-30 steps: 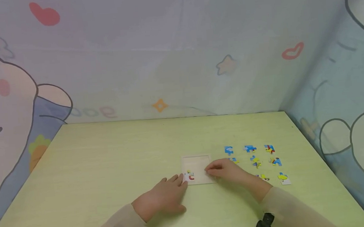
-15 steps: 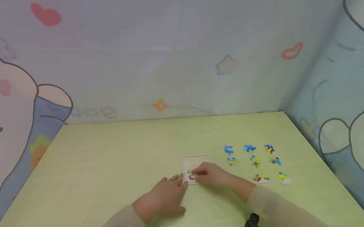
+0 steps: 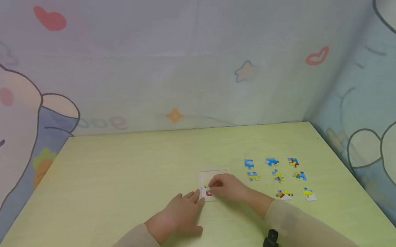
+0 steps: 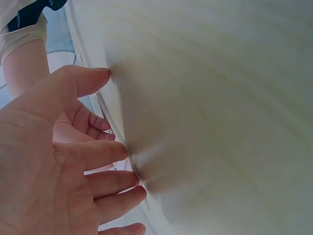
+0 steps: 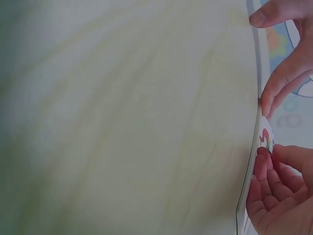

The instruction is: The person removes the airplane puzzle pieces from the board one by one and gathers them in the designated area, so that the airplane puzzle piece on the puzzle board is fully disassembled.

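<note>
In the head view, a shallow square puzzle tray (image 3: 213, 173) lies on the table. A white jigsaw piece (image 3: 204, 194) with red and yellow print sits in its near left corner. My left hand (image 3: 180, 214) lies with fingers extended, fingertips touching the tray's left edge. With thumb and index finger, my right hand (image 3: 227, 187) pinches the right side of that piece and covers part of it and of the tray. The right wrist view shows the piece tilted up at the fingertips of the right hand (image 5: 279, 186).
To the right of the tray, several loose jigsaw pieces lie spread in rows, among them a blue one (image 3: 248, 163) and a yellow and white one (image 3: 308, 194). A printed cloth backdrop (image 3: 193, 62) rises behind the table (image 3: 117, 164).
My right hand has moved left, from the tray's right side to the piece in the near left corner. My left hand has stayed at the tray's left edge.
</note>
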Demonstrator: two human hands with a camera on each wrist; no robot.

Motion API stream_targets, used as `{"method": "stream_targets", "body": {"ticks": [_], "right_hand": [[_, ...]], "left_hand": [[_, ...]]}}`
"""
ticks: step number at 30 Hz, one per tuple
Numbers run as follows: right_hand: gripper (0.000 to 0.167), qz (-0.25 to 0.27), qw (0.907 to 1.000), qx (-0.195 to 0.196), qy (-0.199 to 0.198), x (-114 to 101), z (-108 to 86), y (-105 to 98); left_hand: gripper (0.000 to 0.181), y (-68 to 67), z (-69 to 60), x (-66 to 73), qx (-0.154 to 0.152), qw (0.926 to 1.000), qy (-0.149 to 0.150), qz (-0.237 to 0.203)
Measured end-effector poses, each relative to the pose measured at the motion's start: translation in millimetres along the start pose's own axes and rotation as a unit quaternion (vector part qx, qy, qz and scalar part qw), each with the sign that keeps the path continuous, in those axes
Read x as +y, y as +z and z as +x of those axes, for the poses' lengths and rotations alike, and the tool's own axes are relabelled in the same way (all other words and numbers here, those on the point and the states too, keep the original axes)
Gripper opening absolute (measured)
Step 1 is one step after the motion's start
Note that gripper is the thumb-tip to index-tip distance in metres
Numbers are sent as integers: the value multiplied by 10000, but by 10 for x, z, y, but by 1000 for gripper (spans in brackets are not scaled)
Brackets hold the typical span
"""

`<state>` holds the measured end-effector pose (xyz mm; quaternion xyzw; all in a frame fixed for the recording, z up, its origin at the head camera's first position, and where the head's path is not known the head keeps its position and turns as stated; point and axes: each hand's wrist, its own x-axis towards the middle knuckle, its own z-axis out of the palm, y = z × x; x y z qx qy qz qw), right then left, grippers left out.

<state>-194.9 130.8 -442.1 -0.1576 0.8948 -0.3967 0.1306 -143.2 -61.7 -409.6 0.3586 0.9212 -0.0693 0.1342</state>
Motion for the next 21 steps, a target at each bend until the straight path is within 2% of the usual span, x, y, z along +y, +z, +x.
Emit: {"method": "stream_targets", "body": {"ticks": [7, 15, 21], "right_hand": [[5, -37, 9993, 319, -168, 10, 32, 28], [6, 233, 9984, 449, 271, 119, -47, -110], [4, 500, 9969, 493, 359, 231, -137, -239]], "left_hand": [[78, -8, -14, 8, 30, 10000, 23, 72], [77, -17, -6, 17, 5, 10000, 16, 61], [77, -19, -11, 15, -45, 10000, -12, 57]]}}
